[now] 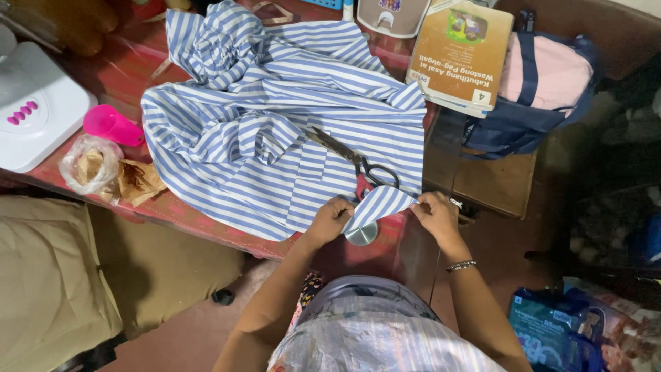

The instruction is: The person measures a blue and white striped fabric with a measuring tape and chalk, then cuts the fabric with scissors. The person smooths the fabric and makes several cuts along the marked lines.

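Note:
A blue-and-white striped cloth lies bunched and spread over a red-covered table. Black-handled scissors rest on the cloth near its right front corner. At the table's front edge, my left hand and my right hand pinch the two ends of a small striped fabric piece, stretched between them. Under that piece sits a round silver disc, partly hidden.
A pink cup lies on its side at the left, next to a white appliance and crumpled bags. A brown book and a pink-and-navy bag lie at the back right. A beige cushion sits lower left.

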